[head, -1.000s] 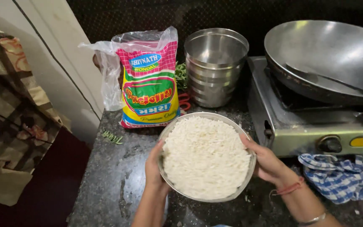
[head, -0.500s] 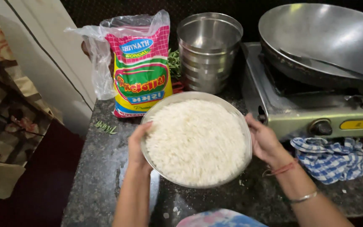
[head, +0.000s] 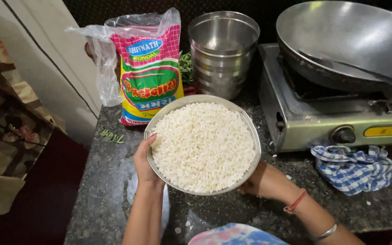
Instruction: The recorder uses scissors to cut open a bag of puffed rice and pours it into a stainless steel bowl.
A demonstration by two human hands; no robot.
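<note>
The left hand curls its fingers upward, thumb raised; the right hand cups from beneath, both forearms angled inward.

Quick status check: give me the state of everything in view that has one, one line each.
Steel bowl: full of puffed rice, held above the counter.
Left hand: gripping the bowl's left rim.
Right hand: under the bowl's right edge.
Printed bag: upright, top open.
Steel pots: stacked, top one empty.
Wok: on the stove, a utensil resting inside.
Checked cloth: crumpled on the counter.
</note>
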